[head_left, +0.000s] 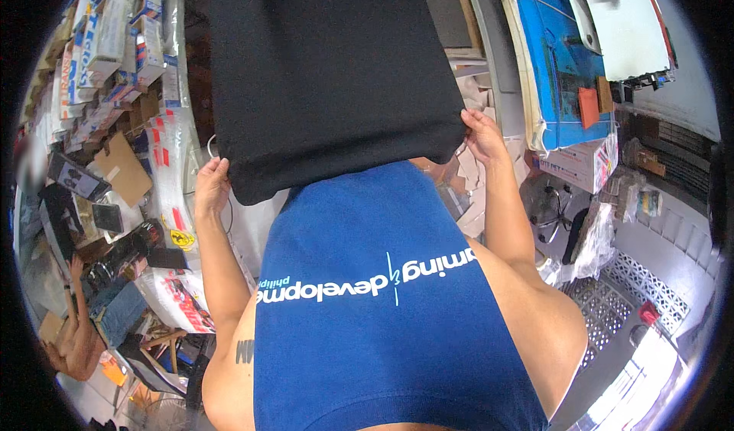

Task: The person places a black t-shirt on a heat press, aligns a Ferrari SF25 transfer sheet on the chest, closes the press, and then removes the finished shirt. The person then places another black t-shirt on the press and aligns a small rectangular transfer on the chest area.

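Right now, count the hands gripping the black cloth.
2. The left hand grips the black cloth at its lower left corner; the right hand grips its lower right corner. None other shows.

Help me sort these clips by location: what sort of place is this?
Probably a cluttered workshop or stockroom: stacked boxes, plastic-wrapped goods and a blue work surface surround both hands gripping black cloth.

Stacked white-and-blue boxes (115, 41) crowd the far left. Below them lies a flat brown cardboard piece (122, 167). A white carton with red markings (581, 163) sits at right, under the blue board (562, 64).
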A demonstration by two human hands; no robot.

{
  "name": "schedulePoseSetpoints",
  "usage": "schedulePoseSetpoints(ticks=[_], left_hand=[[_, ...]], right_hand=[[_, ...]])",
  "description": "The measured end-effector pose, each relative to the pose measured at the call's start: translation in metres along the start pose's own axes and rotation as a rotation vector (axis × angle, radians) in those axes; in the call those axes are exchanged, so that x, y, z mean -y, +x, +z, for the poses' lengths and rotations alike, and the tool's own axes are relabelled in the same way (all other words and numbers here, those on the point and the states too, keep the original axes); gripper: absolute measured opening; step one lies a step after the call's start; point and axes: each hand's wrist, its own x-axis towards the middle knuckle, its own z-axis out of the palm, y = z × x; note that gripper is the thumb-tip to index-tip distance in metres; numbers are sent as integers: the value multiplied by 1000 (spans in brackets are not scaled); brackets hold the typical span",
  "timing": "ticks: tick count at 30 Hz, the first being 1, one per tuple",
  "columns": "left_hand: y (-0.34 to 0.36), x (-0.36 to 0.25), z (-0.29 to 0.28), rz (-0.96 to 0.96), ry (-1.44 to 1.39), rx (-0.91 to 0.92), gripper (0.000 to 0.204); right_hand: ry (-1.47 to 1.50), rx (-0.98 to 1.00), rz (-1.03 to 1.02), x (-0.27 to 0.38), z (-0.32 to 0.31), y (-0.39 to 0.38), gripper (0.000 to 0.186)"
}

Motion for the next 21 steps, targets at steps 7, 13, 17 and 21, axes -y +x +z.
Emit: schedulePoseSetpoints(ticks=[7,13,17,21], left_hand=[[-15,-1,18,110,-81,51,37],[-15,0,36,223,377,-253,37],[-31,34,31,325,631,-694,23],[-83,97,-20,506,732,-1364,25]], right_hand=[[38,3,-131,-6,2,0,31],[-211,96,-100,-4,-13,15,33],[-1220,-362,-397,15,12,19,34],[-1350,-398,-818,53,69,4,31]])
